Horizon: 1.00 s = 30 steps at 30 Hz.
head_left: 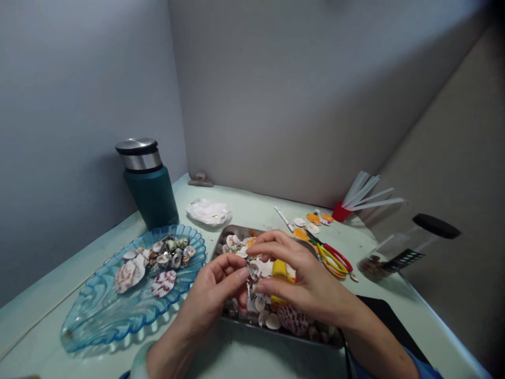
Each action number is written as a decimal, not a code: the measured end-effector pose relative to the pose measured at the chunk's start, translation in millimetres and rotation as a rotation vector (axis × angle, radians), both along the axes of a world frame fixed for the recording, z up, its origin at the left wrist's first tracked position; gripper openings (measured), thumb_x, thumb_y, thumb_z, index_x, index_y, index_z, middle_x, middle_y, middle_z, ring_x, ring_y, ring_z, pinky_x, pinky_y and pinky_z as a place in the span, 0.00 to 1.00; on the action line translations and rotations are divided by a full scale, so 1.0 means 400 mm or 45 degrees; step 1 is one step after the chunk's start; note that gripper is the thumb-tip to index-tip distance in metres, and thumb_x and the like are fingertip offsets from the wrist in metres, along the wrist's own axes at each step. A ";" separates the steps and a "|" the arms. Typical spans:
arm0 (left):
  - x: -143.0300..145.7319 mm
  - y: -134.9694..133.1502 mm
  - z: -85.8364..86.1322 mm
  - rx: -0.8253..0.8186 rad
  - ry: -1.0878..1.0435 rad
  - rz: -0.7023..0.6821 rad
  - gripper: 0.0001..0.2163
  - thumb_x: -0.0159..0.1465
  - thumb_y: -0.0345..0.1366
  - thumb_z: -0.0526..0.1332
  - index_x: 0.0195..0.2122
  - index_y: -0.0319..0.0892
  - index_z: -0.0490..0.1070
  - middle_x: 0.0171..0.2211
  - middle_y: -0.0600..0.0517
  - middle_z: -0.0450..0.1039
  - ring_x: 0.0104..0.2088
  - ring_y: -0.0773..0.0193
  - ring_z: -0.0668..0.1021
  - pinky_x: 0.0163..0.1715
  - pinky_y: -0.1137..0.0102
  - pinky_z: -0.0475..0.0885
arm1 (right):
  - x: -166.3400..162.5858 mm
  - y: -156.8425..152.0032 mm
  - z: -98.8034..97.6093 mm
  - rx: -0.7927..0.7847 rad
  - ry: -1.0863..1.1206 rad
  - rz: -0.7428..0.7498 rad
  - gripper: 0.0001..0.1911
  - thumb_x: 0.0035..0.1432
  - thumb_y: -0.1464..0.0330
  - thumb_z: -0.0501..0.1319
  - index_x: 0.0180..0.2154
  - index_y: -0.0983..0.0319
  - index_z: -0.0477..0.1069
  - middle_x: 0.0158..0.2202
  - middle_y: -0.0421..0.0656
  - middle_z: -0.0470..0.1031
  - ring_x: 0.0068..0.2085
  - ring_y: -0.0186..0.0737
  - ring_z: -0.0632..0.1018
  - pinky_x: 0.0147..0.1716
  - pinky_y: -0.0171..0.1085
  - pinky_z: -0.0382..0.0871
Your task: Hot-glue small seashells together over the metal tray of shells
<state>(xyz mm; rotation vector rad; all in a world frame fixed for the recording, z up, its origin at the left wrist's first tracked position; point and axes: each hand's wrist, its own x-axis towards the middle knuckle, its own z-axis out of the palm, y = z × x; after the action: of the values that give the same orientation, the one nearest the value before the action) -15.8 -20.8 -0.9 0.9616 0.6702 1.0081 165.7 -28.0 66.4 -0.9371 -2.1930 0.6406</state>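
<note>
Over the metal tray [276,332], my left hand [215,287] pinches a small greyish shell [253,270] between thumb and fingertips. My right hand [302,276] curves around the same shell from the right, its thumb and fingers apart; whether it touches the shell I cannot tell. Beneath both hands the tray holds many shells, among them white ones [272,321] and a purple-speckled scallop shell [292,319]. A yellow object [280,271] in the tray is partly hidden behind my right hand.
At left lies a blue leaf-shaped plate [106,310] with shells, near a green bottle [152,195]. A white packet [209,211], a marker [284,218], red-and-yellow pliers [335,258], a red cup of white sticks [341,211] and a clear jar [374,266] stand or lie beyond.
</note>
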 end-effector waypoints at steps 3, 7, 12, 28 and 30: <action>0.000 0.002 -0.002 0.013 0.013 -0.009 0.10 0.57 0.39 0.65 0.34 0.41 0.68 0.17 0.57 0.69 0.16 0.71 0.71 0.18 0.74 0.70 | -0.002 0.001 0.000 0.021 -0.030 0.003 0.18 0.53 0.74 0.67 0.46 0.59 0.70 0.47 0.43 0.67 0.49 0.38 0.70 0.51 0.39 0.64; -0.001 0.002 -0.001 0.002 0.019 -0.007 0.09 0.57 0.39 0.65 0.35 0.41 0.68 0.18 0.57 0.69 0.16 0.71 0.71 0.18 0.74 0.71 | -0.004 0.002 0.002 0.037 -0.059 -0.009 0.14 0.54 0.74 0.65 0.43 0.59 0.71 0.45 0.43 0.68 0.47 0.39 0.71 0.48 0.41 0.66; -0.002 -0.003 -0.005 0.026 0.025 -0.008 0.08 0.58 0.38 0.64 0.36 0.41 0.68 0.17 0.57 0.69 0.16 0.71 0.71 0.19 0.74 0.70 | -0.003 0.000 0.003 0.078 -0.074 -0.044 0.12 0.56 0.72 0.64 0.43 0.59 0.71 0.45 0.43 0.69 0.46 0.40 0.72 0.47 0.42 0.67; 0.000 -0.002 -0.002 0.032 0.054 0.025 0.08 0.57 0.38 0.65 0.34 0.41 0.70 0.17 0.58 0.68 0.17 0.71 0.70 0.18 0.74 0.70 | 0.001 -0.003 0.007 0.139 -0.150 -0.055 0.11 0.57 0.71 0.63 0.43 0.60 0.70 0.44 0.44 0.70 0.46 0.40 0.71 0.45 0.40 0.66; 0.000 -0.001 -0.001 0.029 0.063 0.035 0.08 0.57 0.39 0.65 0.34 0.41 0.70 0.17 0.58 0.68 0.17 0.71 0.70 0.19 0.75 0.70 | 0.000 -0.005 0.009 0.151 -0.167 -0.064 0.10 0.57 0.71 0.63 0.43 0.60 0.70 0.43 0.44 0.70 0.46 0.41 0.71 0.45 0.41 0.66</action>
<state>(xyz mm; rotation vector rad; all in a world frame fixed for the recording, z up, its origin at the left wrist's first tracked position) -15.7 -21.1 -1.3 1.0018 0.7158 1.0206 165.7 -29.9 70.0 -0.9935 -2.2868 0.4313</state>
